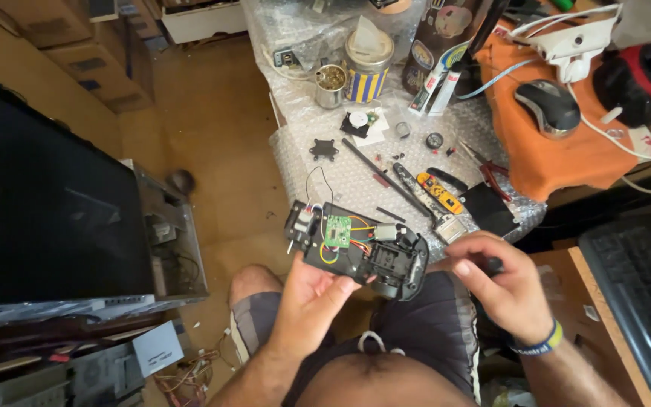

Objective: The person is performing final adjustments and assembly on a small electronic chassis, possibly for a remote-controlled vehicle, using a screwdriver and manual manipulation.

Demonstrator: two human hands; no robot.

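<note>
Holding opened toy car chassis [359,245] above our lap.
L hand [312,301] grips it from below, circuit board up; R hand [500,283] beside it, closed on sm. dark part [493,264].

Small dark object [493,264] mostly hidden inside right hand [502,283] grip, keyboard [638,294] cut off by right edge, screws [399,156] on surface too small to tell.

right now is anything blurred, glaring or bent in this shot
Head view: the right hand is slightly motion-blurred, the chassis in the left hand sharp; soft even light, mild sheen on the bubble wrap; wide-lens bending at the edges, as at the keyboard.
</note>
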